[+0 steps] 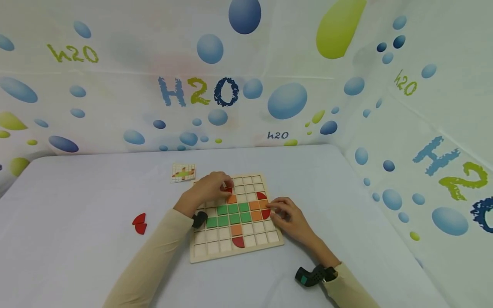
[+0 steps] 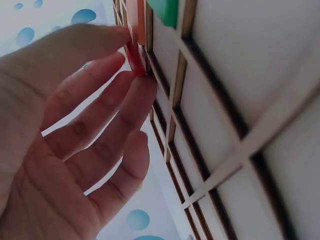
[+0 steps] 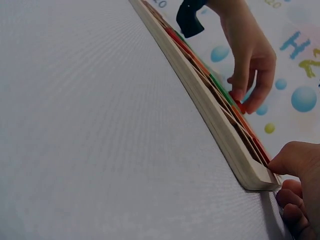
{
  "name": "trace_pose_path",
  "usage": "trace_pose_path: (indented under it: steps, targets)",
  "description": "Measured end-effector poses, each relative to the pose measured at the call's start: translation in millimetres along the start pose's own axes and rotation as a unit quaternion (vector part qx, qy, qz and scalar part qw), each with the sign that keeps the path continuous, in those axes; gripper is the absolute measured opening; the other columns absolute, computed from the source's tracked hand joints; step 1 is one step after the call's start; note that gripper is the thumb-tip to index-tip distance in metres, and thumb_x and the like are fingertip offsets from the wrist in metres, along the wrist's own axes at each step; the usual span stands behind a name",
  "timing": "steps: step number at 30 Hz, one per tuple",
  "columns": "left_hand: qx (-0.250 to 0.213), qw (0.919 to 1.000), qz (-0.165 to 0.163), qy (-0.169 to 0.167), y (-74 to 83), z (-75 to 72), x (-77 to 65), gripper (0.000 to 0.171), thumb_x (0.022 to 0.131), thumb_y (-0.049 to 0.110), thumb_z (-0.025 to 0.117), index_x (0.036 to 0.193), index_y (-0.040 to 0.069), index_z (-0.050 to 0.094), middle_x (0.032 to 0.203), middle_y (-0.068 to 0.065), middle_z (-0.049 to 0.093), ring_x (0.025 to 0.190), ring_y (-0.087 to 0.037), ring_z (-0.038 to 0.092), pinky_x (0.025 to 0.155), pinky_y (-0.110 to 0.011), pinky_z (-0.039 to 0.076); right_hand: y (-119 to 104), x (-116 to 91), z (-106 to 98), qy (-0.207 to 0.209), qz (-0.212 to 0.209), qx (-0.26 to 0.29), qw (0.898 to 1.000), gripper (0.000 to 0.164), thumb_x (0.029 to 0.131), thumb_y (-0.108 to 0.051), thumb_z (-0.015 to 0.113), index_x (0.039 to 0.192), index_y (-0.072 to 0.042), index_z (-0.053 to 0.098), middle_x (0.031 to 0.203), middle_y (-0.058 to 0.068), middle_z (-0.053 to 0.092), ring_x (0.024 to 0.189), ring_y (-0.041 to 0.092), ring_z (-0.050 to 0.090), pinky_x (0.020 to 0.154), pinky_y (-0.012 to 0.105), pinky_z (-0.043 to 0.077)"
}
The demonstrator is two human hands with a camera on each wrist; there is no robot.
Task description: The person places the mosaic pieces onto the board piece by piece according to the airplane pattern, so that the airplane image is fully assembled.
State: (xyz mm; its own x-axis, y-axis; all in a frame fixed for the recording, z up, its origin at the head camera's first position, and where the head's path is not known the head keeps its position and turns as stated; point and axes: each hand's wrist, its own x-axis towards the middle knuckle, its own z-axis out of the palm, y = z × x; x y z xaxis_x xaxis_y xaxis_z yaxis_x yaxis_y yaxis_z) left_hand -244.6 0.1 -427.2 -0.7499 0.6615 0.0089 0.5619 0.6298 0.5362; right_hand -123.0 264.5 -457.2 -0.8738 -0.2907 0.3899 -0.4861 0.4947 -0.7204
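Observation:
A light wooden grid board (image 1: 221, 250) lies on the table, with green squares (image 1: 222, 220), orange squares (image 1: 236, 230) and red quarter-round pieces (image 1: 238, 242) in its cells. My left hand (image 1: 209, 188) reaches over the board's far left part. Between its thumb and fingertips it pinches a red quarter-round piece (image 2: 135, 59), tilted close over a cell beside an orange square (image 1: 231, 199). At the board's right edge, my right hand (image 1: 290, 218) holds the rim, thumb (image 3: 292, 159) on top and the other fingers curled at the outer side.
Two loose red quarter-round pieces (image 1: 140, 223) lie on the white table left of the board. Behind the board's far left corner is a small pattern card (image 1: 183, 172) with a coloured grid. A patterned cloth wall (image 1: 127, 107) stands behind and to the right.

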Motion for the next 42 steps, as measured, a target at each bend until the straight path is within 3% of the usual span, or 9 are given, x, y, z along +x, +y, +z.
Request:
trace_pose_path:
  steps: [17,42]
  targets:
    - [-0.020,0.9997,-0.012,-0.011,-1.4,-3.3,5.1,0.017,0.090,0.013,0.070,0.105,0.004,0.068,0.100,-0.007,0.065,0.089,-0.022,0.060,0.081,-0.037,0.051,1.0,2.6,-1.1,-0.009,0.017,0.003,1.000,0.026,0.088,0.007,0.064,0.114,0.009,0.065,0.117,0.027,0.056,0.086,0.034,0.054,0.069,0.029,0.045]
    - [0.004,0.9999,0.015,-0.002,-2.2,0.7,1.8,0.014,0.093,0.007,0.065,0.105,0.003,0.070,0.104,-0.011,0.065,0.091,-0.023,0.059,0.082,-0.039,0.050,1.4,-1.2,-0.4,-0.007,0.018,-0.002,1.000,0.026,0.088,0.007,0.064,0.114,0.009,0.065,0.117,0.027,0.056,0.085,0.032,0.054,0.069,0.026,0.045]
